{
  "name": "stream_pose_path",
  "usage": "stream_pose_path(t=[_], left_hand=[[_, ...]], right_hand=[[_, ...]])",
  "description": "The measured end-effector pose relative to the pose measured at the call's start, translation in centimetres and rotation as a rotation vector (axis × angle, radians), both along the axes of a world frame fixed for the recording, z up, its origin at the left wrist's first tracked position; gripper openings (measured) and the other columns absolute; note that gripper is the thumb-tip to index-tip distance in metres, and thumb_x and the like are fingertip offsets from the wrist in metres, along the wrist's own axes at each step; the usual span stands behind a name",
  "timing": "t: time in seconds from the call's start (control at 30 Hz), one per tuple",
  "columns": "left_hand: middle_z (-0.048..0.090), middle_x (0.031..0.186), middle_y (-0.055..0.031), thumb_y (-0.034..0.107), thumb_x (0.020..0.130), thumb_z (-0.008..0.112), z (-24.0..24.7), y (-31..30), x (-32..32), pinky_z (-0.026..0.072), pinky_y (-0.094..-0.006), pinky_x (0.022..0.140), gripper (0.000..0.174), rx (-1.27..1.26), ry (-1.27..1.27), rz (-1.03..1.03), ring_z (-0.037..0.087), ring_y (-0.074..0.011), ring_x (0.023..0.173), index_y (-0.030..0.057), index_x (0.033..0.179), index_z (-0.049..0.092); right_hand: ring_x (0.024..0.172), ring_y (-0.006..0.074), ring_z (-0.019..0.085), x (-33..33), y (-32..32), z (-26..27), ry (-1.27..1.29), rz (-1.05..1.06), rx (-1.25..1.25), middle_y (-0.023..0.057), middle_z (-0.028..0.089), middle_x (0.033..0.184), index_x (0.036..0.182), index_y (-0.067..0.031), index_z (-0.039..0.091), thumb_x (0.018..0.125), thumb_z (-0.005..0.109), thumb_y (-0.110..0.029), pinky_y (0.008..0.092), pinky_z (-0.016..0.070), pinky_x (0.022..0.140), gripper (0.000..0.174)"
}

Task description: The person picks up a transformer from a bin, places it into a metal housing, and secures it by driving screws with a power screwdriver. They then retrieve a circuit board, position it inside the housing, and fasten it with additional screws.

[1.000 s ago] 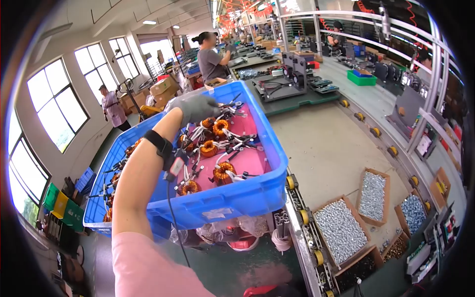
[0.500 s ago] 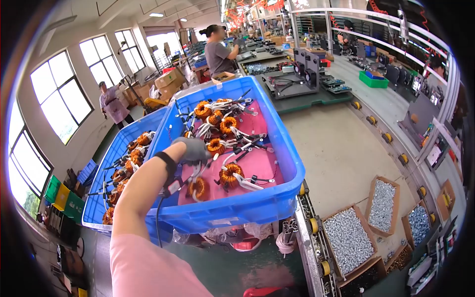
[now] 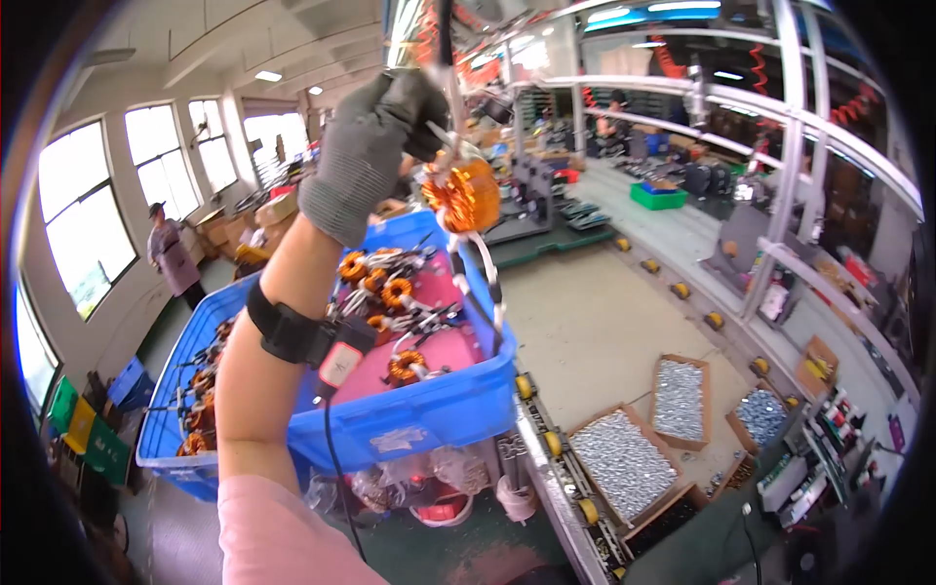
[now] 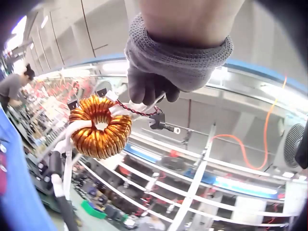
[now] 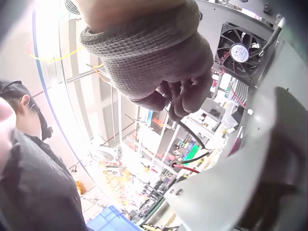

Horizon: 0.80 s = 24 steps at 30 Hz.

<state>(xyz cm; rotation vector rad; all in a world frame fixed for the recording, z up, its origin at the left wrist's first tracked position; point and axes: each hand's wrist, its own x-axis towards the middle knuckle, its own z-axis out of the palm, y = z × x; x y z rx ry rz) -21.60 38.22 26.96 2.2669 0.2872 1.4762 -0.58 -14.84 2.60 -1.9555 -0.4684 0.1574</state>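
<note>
My left hand [image 3: 369,148], in a grey glove, grips a copper-wound ring coil [image 3: 458,198] by its white leads, raised above the blue bin [image 3: 419,414]. The left wrist view shows the coil [image 4: 100,144] hanging beside the curled fingers of that hand [image 4: 175,65], with a twisted red-black wire and a metal lug. In the right wrist view my gloved right hand [image 5: 159,67] curls its fingers round a black cable [image 5: 190,134], beside a grey panel [image 5: 231,183] and a fan [image 5: 239,53]. The head view does not show this hand.
More coils [image 3: 405,367] lie on pink sheets in the bin; a second blue bin [image 3: 185,478] adjoins it. Boxes of metal fasteners [image 3: 624,463] stand at the right, past a roller rail [image 3: 554,444]. A person [image 3: 174,255] stands near the windows; another [image 5: 36,168] is close by.
My left hand has risen out of the bin with a coil hanging from it. The head view has shifted, so the bins appear lower and farther left.
</note>
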Motion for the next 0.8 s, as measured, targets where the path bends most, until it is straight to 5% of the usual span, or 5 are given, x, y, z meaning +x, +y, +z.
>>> stream_pose_path(t=[0.33, 0.43, 0.57, 0.67, 0.8], left_hand=[[0.05, 0.078, -0.0033, 0.054, 0.097, 0.043, -11.1, -12.9, 19.2, 0.0471, -0.0264, 0.065, 0.049, -0.295, -0.043, -0.893, 0.052, -0.0116, 0.075, 0.0058, 0.088, 0.049], [0.059, 0.075, -0.0067, 0.054, 0.098, 0.037, -15.7, -18.6, 23.1, 0.0514, -0.0297, 0.065, 0.052, -0.546, 0.241, -0.921, 0.065, -0.0173, 0.07, 0.0041, 0.09, 0.05], [0.052, 0.072, -0.0019, -0.001, 0.088, 0.043, -19.6, -25.7, 25.2, 0.0478, -0.0277, 0.062, 0.01, -0.439, 0.674, -0.859, 0.053, -0.0124, 0.061, 0.0039, 0.093, 0.051], [0.067, 0.08, -0.0159, 0.028, 0.095, 0.049, -23.4, -30.2, 26.3, 0.0487, -0.0476, 0.067, 0.024, 0.172, 0.752, -0.76, 0.063, -0.0395, 0.074, 0.0071, 0.105, 0.058], [0.066, 0.078, -0.0141, 0.035, 0.097, 0.043, -25.2, -33.3, 26.1, 0.0499, -0.0471, 0.067, 0.029, 0.34, 0.945, -0.707, 0.065, -0.0362, 0.075, 0.0099, 0.098, 0.057]], right_hand=[[0.072, 0.0064, 0.049, 0.3, -1.7, 0.7, -0.143, 0.08, 0.316, -0.0005, 0.056, 0.084, 0.116, 0.0006, 0.06, 0.097, 0.052, -0.014, 0.0209, 0.0417, 0.062, 0.025], [0.065, 0.0124, 0.058, -0.4, -2.6, 0.0, 0.022, -0.094, 0.408, 0.0059, 0.061, 0.077, 0.108, -0.0033, 0.06, 0.086, 0.057, -0.011, 0.026, 0.046, 0.058, 0.024], [0.067, 0.0066, 0.053, -0.3, -3.1, 0.1, -0.012, -0.183, 0.43, 0.0028, 0.059, 0.08, 0.111, -0.0008, 0.06, 0.087, 0.055, -0.005, 0.0218, 0.0444, 0.06, 0.024], [0.07, 0.0065, 0.053, 1.3, -3.9, -0.2, -0.149, -0.257, 0.391, 0.0018, 0.06, 0.08, 0.108, 0.0015, 0.06, 0.087, 0.054, -0.003, 0.0229, 0.0445, 0.061, 0.022], [0.069, 0.012, 0.056, 2.1, -3.5, 2.0, -0.338, -0.27, 0.239, 0.0046, 0.061, 0.08, 0.108, -0.0004, 0.062, 0.085, 0.057, -0.002, 0.0268, 0.0461, 0.063, 0.023]])
